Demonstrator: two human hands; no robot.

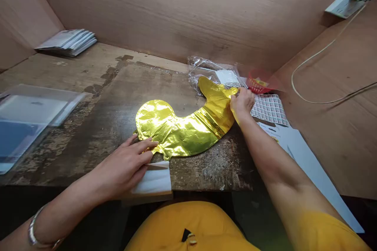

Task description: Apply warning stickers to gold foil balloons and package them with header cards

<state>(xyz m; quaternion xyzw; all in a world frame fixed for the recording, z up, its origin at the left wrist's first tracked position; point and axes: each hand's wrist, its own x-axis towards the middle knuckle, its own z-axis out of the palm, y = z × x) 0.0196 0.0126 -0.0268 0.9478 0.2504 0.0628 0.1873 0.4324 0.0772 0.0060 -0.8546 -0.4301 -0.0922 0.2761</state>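
A shiny gold foil balloon (188, 130), flat and curved with rounded lobes, lies across the dark tabletop before me. My left hand (125, 162) rests at its lower left corner, fingers stretched out and pressing on the foil edge. Under that palm, a folded white paper (156, 178) sticks out over the table's front edge. At the balloon's far right end, the fingers of my right hand (243, 103) are closed on the foil rim. The fingertips there are partly hidden.
A red basket (259, 82) and clear plastic wrapping (203, 68) stand at the back right, near a printed sticker sheet (269, 107). White cards (306, 160) lie beside my right arm. Plastic packets (29, 121) and a stack of packets (69, 41) sit left. A cable (297, 66) hangs on the right wall.
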